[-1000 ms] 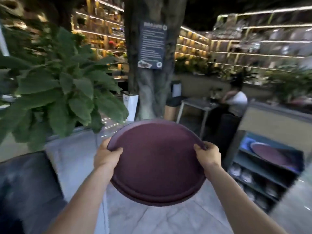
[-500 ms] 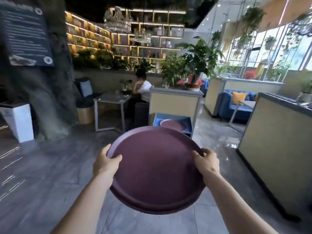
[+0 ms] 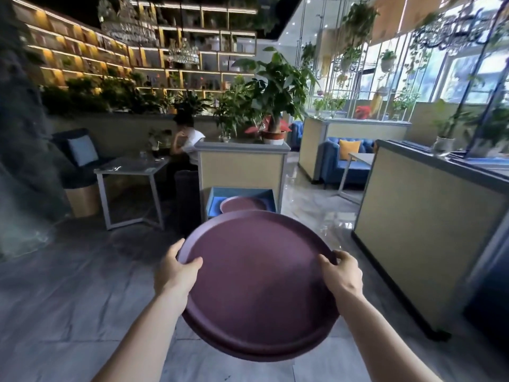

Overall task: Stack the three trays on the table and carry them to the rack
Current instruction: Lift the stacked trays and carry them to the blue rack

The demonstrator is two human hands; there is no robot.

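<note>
A stack of round maroon trays (image 3: 259, 282) is held level in front of me, above the floor. My left hand (image 3: 176, 271) grips its left rim and my right hand (image 3: 341, 274) grips its right rim, thumbs on top. Edges of lower trays show under the top one at the near side. Straight ahead, just beyond the stack, stands the blue rack (image 3: 213, 199) against a yellow partition. Another maroon tray (image 3: 242, 204) lies on the rack's top shelf. The stack hides the rack's lower shelves.
A yellow partition (image 3: 239, 169) with potted plants rises behind the rack. A long yellow counter (image 3: 418, 216) runs along the right. On the left are a grey table (image 3: 129, 166) and a seated person (image 3: 187, 142). Grey tiled floor (image 3: 68, 285) lies between me and the rack.
My view swung right, from a tree trunk and big plant, to face the rack. The rack now lies straight ahead and closer. Both hands keep the same grip on the stack.
</note>
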